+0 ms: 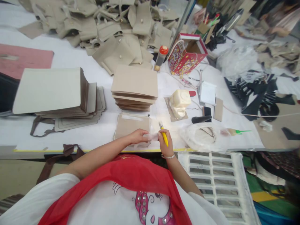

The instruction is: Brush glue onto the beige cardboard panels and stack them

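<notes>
My left hand [138,136] is closed in a pinch on one end of a small whitish, translucent strip [153,136]. The other end meets the fingers of my right hand [166,145], so the strip spans the gap between both hands. My right hand is also closed round a slim yellow-handled tool [165,139] with a pale tip pointing away from me; its exact kind is unclear. Below and beside my left hand lies a low pile of beige panels [132,125] with white smears on the top one. A taller stack of tan boards [134,81] stands just behind it.
Large grey-beige panels [49,90] are stacked at left. Beige pieces with studs [122,50] heap at the back. To the right are a cream container [181,98], a plastic-wrapped bowl [201,136], a red paper bag [187,57] and a red-capped bottle [161,57].
</notes>
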### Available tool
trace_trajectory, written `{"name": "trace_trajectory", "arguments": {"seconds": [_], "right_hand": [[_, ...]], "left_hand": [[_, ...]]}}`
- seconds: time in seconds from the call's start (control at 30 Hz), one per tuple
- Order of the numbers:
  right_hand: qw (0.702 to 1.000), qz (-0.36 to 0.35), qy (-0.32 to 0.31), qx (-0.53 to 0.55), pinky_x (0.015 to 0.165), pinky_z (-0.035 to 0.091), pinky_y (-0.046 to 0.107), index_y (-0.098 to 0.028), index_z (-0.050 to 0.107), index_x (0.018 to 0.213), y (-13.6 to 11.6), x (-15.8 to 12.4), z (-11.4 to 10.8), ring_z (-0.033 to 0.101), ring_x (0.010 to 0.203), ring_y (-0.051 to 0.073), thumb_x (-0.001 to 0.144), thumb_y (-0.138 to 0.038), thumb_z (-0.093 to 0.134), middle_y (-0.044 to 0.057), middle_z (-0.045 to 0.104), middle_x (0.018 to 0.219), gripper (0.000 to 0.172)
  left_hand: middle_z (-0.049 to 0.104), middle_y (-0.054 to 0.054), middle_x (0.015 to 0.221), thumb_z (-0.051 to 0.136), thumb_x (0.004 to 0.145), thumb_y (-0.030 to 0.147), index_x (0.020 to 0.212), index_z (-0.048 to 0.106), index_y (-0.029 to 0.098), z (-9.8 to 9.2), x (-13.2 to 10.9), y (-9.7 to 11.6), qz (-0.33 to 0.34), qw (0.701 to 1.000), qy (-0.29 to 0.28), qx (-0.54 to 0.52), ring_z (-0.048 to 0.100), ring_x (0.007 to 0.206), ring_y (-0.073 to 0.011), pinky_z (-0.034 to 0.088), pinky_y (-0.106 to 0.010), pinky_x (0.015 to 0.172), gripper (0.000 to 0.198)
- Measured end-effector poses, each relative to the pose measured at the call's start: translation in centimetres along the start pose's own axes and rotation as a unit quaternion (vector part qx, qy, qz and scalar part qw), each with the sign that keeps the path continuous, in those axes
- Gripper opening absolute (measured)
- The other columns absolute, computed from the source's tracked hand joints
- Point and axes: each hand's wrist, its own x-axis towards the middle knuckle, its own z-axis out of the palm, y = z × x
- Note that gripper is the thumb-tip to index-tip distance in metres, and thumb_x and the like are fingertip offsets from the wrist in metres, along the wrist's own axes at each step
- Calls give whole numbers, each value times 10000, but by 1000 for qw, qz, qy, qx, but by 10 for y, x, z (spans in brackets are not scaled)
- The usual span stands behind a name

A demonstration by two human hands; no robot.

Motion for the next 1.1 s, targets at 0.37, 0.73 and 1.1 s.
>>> {"name": "trace_trajectory", "arguments": {"seconds": [0.37, 0.73, 1.1], "right_hand": [[989, -16, 24, -143, 581, 432, 257, -187, 439, 966, 31, 37, 51, 579, 617, 153, 813, -379, 456, 17, 588, 725, 246], [986, -25, 42, -162, 573, 425, 255, -175, 449, 1010, 70, 100, 101, 561, 600, 148, 803, -375, 449, 30, 601, 755, 288], [985, -10, 48, -168, 556, 396, 237, -181, 443, 1005, 81, 117, 109, 522, 566, 133, 787, -374, 451, -8, 557, 679, 292]], "left_hand": [[534, 36, 483, 704, 560, 392, 669, 598, 131, -60, -21, -46, -114, 987, 86, -74, 474, 456, -88, 390, -206, 476, 301], [512, 34, 511, 640, 650, 359, 605, 502, 152, -110, -8, -95, -190, 872, 412, -181, 440, 402, -64, 368, -194, 409, 253], [462, 35, 422, 553, 670, 487, 506, 501, 176, -118, 2, -115, -198, 869, 453, 26, 440, 443, -105, 301, -220, 465, 355]]}}
